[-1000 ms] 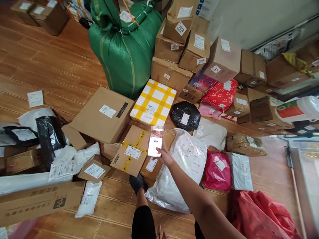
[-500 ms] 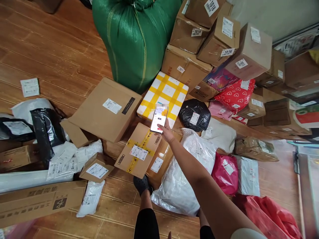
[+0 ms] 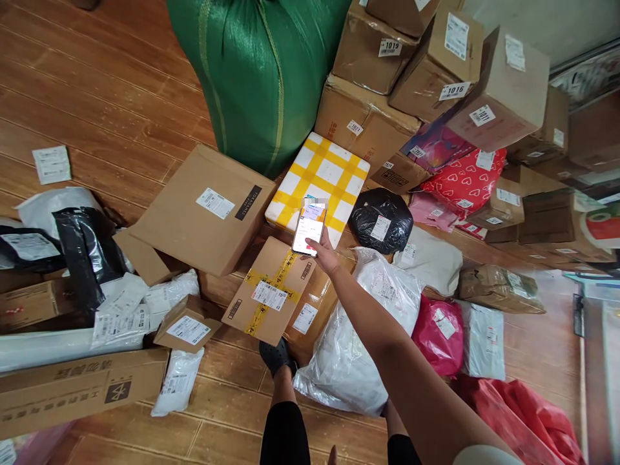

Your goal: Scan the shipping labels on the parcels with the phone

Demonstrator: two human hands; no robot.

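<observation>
My right hand (image 3: 325, 252) is closed around a smartphone (image 3: 309, 227), its thumb resting low on the lit screen. Beneath the phone are a white box with yellow tape stripes (image 3: 334, 165) and a cardboard box with crossed yellow tape (image 3: 256, 278). A glossy brown carton (image 3: 317, 307) lies partly under the forearm, beside a large white plastic-wrapped parcel (image 3: 343, 361). Of my left hand (image 3: 332, 456), only what looks like a fingertip shows at the bottom edge; the rest is out of frame.
A bulging green sack (image 3: 247, 84) stands behind the parcels. Numbered cartons (image 3: 368, 123) are stacked at upper right. A large flat carton (image 3: 194, 226), black plastic parcel (image 3: 87, 252) and long box (image 3: 82, 387) lie left. Red plastic (image 3: 523, 413) covers floor at lower right.
The view has shifted slightly, with the stacked cartons now farther right and up. My right hand keeps hold of the smartphone, thumb still on the screen. No parcel has visibly been moved.
</observation>
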